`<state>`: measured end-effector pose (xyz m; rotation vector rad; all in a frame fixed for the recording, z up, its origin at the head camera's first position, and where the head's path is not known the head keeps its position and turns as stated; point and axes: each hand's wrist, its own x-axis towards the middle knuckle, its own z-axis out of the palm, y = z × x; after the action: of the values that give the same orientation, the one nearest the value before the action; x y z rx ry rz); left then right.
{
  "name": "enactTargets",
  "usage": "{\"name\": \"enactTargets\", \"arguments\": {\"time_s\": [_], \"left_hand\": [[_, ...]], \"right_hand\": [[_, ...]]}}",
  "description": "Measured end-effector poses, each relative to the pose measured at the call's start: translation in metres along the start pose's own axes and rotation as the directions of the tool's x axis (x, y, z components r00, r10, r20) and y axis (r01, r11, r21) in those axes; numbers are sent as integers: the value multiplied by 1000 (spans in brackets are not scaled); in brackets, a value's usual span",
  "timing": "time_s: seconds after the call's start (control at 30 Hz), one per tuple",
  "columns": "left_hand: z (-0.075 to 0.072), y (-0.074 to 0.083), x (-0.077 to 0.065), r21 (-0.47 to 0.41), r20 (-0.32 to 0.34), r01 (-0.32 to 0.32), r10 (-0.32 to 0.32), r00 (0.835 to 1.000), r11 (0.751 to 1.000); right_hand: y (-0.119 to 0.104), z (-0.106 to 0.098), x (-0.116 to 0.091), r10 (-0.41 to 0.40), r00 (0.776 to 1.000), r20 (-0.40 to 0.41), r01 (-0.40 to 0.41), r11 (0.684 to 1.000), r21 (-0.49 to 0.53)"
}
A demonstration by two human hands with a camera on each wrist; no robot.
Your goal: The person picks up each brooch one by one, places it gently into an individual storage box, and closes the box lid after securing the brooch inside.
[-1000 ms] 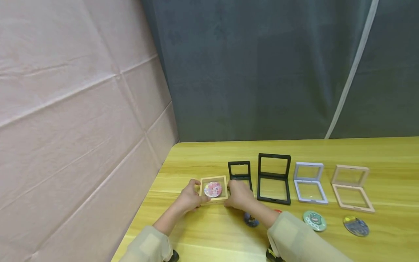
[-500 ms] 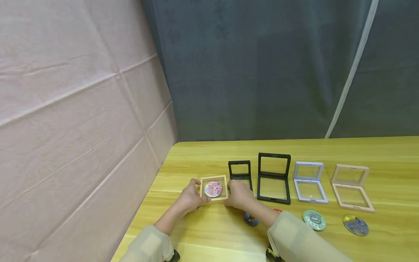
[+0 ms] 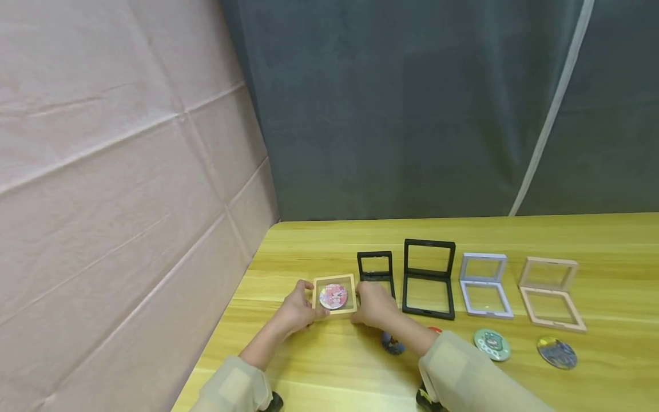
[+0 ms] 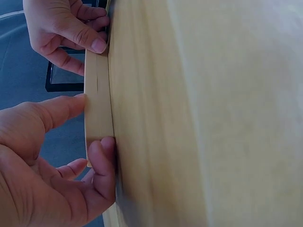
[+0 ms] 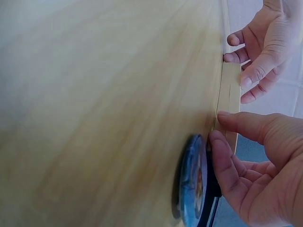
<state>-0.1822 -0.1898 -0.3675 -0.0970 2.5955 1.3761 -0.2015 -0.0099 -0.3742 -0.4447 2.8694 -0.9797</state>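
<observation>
A square, closed, light-wood-coloured display frame [image 3: 315, 297] with clear panes lies on the table at the left. A round pink badge [image 3: 333, 296] shows inside it. My left hand [image 3: 297, 309] holds the frame's left side, the thumb at its near left corner and the fingers along the edge. Opposite, my right hand [image 3: 376, 306] holds the right side with thumb and fingers. Both wrist views show the frame's near edge [image 4: 98, 94] low against the table, between the two hands.
Behind my right hand stands a small open black frame [image 3: 376, 262]. Further right are a larger black frame [image 3: 429, 315], a lilac one [image 3: 486, 313] and a beige one [image 3: 556, 325], all open. Round badges lie in front: dark blue [image 3: 393, 343], red [image 3: 435, 330], green [image 3: 492, 344] and blue-yellow [image 3: 557, 352].
The head view has shifted very slightly. Both hands keep their hold on the wood-coloured frame, which stays in place.
</observation>
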Motion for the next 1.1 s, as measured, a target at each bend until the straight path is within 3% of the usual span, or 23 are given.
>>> {"name": "enactTargets", "arguments": {"time_s": [0.23,0.4,0.57,0.7,0.77,0.9,1.1], "left_hand": [[2,2,-1,32,-24,10,-9,1000,999],[2,6,-2,148,-67,7,3,998,989],[1,16,-4,354,-169,-18,83,982,935],[3,26,-7,448,-209,-18,125,970,894],[6,32,-9,484,-216,-33,155,964,874],[15,44,-13,502,-214,-73,206,955,862],[35,53,-18,444,-124,-184,264,957,877]], "right_hand": [[-1,-2,-2,6,1000,10,-6,1000,6],[-2,-6,-5,-13,999,37,11,998,60],[-1,-18,-12,-64,998,22,61,993,103],[2,-26,-18,-76,997,-3,76,994,78],[5,-29,-22,-79,997,-7,79,995,59],[11,-34,-28,-69,998,-10,69,995,70],[21,-41,-39,-50,999,-13,51,996,77]]}}
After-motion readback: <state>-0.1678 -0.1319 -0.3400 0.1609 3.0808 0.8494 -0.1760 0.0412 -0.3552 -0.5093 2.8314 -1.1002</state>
